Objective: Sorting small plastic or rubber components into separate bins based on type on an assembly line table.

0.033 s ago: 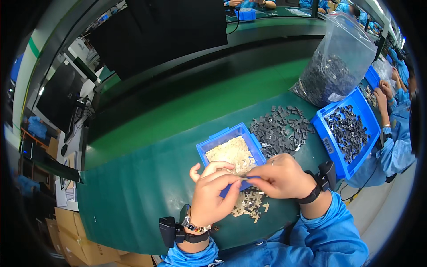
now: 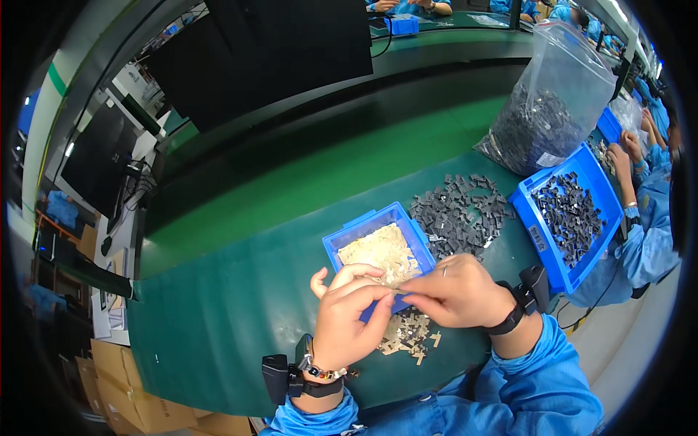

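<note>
We curl our left hand [image 2: 347, 312] with its fingertips pinched against those of our right hand [image 2: 454, 291], a small pale part [image 2: 398, 291] nipped between them. Both hands meet over the near edge of the small blue tray [image 2: 337, 243] of pale parts. Finished pale pieces [image 2: 408, 333] lie just beneath. Farther right sit loose dark parts [image 2: 459, 208] and a larger blue bin [image 2: 595, 187].

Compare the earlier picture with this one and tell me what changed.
Nothing visibly changed. Both hands, left and right, meet fingertip to fingertip over the front edge of the small blue tray of pale parts, with the beige pieces below and the dark grey parts lying beside the tray.
</note>
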Motion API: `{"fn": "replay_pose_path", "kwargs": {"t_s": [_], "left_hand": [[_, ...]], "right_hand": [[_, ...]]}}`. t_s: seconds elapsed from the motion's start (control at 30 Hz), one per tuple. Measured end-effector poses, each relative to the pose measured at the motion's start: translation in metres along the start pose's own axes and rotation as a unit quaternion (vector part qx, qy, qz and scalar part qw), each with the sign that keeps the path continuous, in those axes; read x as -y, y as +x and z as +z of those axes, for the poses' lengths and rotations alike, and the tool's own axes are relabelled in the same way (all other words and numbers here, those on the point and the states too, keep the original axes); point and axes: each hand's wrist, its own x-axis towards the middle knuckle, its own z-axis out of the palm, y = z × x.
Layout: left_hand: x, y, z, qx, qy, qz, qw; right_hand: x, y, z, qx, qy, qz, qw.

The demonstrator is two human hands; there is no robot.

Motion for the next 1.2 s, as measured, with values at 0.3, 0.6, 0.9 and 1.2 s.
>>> {"fn": "replay_pose_path", "kwargs": {"t_s": [0.3,0.6,0.9,1.2], "left_hand": [[0.001,0.001,0.005,-0.025,0.046,0.021,0.998],[-0.002,0.002,0.009,-0.035,0.072,0.032,0.996],[0.005,0.002,0.005,-0.079,0.112,0.0,0.991],[0.001,0.003,0.009,-0.064,0.133,0.003,0.989]], "right_hand": [[-0.002,0.002,0.022,-0.128,-0.07,-0.088,0.985],[-0.004,-0.002,0.024,-0.115,-0.06,-0.048,0.99],[-0.007,-0.003,0.017,-0.165,-0.113,-0.027,0.979],[-0.006,0.005,0.023,-0.18,-0.052,-0.054,0.981]]}}
